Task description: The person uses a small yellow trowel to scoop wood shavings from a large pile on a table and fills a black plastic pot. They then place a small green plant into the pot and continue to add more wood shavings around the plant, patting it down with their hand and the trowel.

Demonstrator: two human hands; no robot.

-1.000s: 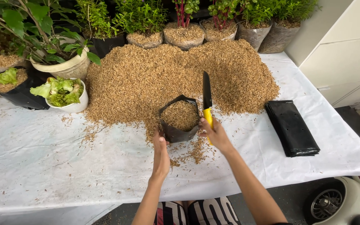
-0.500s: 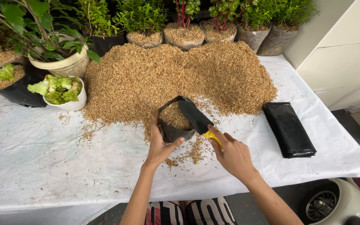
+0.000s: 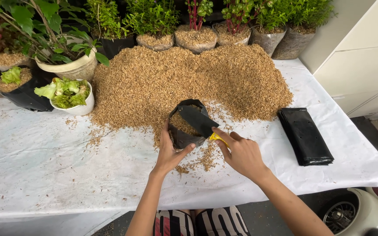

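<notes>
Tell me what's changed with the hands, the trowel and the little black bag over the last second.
The right hand has tipped the black trowel from upright to lying across the mouth of the black grow bag, blade pointing left over the husks. The left hand slid up and now grips the bag's front. The rice husk pile, folded black bags and potted plants stayed put.

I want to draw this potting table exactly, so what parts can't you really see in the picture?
Head view only:
- Inside of the black grow bag: its wall and the trowel hide how full it is.
- Trowel handle: mostly covered by the right hand; only a yellow bit shows.
- Left hand: its palm side is hidden against the bag.
- Table cloth under the husk pile: buried.
- Back row of plants: tops cut off by the upper edge.
</notes>
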